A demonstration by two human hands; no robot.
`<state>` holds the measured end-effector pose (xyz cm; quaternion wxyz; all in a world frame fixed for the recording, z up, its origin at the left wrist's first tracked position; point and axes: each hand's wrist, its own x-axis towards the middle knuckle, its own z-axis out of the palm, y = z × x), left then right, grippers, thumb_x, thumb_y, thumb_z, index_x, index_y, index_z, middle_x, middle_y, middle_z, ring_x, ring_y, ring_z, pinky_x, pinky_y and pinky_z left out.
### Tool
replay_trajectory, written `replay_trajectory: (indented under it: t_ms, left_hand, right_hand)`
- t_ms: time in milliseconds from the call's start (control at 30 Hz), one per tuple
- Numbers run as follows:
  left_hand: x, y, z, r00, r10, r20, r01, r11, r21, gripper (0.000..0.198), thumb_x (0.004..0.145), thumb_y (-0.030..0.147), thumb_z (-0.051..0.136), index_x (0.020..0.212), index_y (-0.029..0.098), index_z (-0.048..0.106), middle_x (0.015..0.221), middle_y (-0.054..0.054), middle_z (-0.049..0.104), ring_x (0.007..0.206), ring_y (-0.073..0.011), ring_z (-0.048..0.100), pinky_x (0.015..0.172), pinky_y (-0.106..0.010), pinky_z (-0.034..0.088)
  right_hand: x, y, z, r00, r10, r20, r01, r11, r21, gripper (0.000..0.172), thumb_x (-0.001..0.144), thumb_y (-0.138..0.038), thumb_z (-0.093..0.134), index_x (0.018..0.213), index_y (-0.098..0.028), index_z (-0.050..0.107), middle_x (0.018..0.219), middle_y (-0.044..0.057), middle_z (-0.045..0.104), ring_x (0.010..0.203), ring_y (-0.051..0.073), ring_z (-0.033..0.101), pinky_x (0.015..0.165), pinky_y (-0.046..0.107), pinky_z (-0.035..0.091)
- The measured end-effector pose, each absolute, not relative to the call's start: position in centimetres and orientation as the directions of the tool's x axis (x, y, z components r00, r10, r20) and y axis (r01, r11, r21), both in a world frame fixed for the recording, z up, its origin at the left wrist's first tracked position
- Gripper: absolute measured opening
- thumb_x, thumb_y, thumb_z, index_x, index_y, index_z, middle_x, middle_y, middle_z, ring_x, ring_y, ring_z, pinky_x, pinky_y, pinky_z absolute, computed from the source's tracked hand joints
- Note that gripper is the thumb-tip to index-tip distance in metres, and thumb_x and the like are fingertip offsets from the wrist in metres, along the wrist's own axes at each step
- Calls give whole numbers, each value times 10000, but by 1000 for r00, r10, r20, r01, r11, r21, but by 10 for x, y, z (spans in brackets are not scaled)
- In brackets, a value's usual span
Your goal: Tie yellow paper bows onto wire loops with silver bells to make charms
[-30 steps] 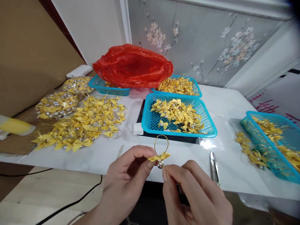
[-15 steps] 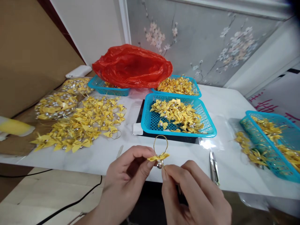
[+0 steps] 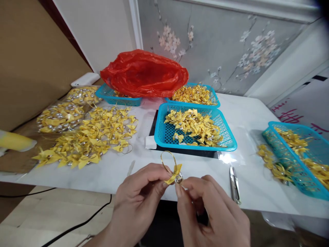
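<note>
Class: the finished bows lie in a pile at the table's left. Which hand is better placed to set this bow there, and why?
Left. The left hand already pinches the bow by its ribbon and is on the side of the pile. The right hand only touches the bell and would have to cross over.

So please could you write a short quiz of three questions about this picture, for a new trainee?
1. True or false: the small yellow ribbon bow with a silver bell and gold cord loop is pinched by both the left hand and the right hand.
2. What lies on the white table just right of the right hand? A) small metal thread snips B) a glue gun C) a ruler
3. What covers part of the far-left turquoise plastic basket?

Key: 1 true. 2 A. 3 A crumpled red plastic bag.
</note>
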<state>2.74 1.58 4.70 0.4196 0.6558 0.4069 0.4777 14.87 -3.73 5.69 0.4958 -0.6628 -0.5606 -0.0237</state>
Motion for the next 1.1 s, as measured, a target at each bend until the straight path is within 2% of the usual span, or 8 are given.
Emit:
replay_trajectory:
  t_ms: [167, 333, 467, 567, 667, 767, 967, 1100]
  left_hand:
    - [28, 17, 47, 231, 931, 281, 101, -310, 945, 287, 812, 18, 659, 836, 289, 752, 814, 45, 765, 765, -125, 707, 709, -173, 553]
    - [28, 16, 47, 269, 937, 221, 44, -241, 970, 258, 830, 41, 656, 832, 283, 746, 796, 53, 752, 741, -107, 696, 691, -142, 543]
    - [28, 18, 46, 249, 957, 148, -12, -150, 989, 238, 815, 55, 678, 799, 283, 745, 786, 66, 743, 730, -94, 692, 685, -117, 541]
    - [29, 19, 45, 219, 973, 78, -45, -70, 997, 204, 812, 92, 703, 785, 289, 752, 778, 68, 741, 720, -89, 686, 679, -109, 541]
    - [29, 19, 44, 223, 973, 56, -73, -41, 997, 188, 814, 113, 717, 783, 296, 750, 763, 72, 734, 711, -83, 678, 689, -107, 539]
    - [30, 19, 45, 249, 967, 50, -90, -28, 996, 187, 823, 119, 713, 783, 299, 747, 759, 75, 732, 719, -82, 681, 702, -107, 537]
    - [31, 19, 50, 242, 970, 26, -91, -4, 996, 164, 786, 125, 747, 745, 284, 753, 754, 68, 734, 723, -86, 687, 684, -90, 527]
    - [29, 20, 49, 270, 963, 20, -117, 12, 993, 120, 806, 170, 747, 763, 282, 746, 757, 63, 717, 730, -92, 670, 690, -107, 516]
  right_hand:
    - [144, -38, 56, 464, 712, 527, 721, 42, -691, 57, 894, -195, 611, 906, -248, 593, 567, -95, 502, 440, 69, 486, 437, 178, 402]
    - [150, -34, 55, 410, 755, 511, 698, 101, -709, 87, 875, -191, 623, 886, -247, 558, 599, -99, 534, 416, 51, 469, 395, 141, 382]
    - [159, -30, 52, 340, 831, 441, 553, 203, -808, 115, 849, -239, 671, 894, -269, 569, 637, -103, 557, 484, 56, 521, 454, 102, 447]
    - [166, -31, 49, 286, 883, 372, 437, 225, -871, 211, 794, -262, 721, 965, -319, 611, 646, -111, 540, 533, 67, 543, 518, 110, 487]
    - [172, -33, 46, 234, 910, 342, 337, 254, -907, 237, 830, -226, 672, 1028, -350, 625, 699, -99, 579, 585, 75, 570, 573, 132, 504]
    - [173, -34, 43, 243, 896, 372, 350, 276, -895, 210, 854, -181, 649, 1002, -329, 643, 717, -88, 595, 615, 69, 580, 596, 116, 504]
    - [165, -28, 40, 295, 842, 452, 410, 315, -856, 79, 891, -225, 658, 929, -289, 629, 726, -79, 566, 619, 58, 559, 583, 86, 493]
    - [168, -28, 40, 293, 889, 351, 385, 226, -895, 121, 859, -263, 692, 946, -296, 615, 717, -78, 561, 559, 68, 522, 529, 134, 469]
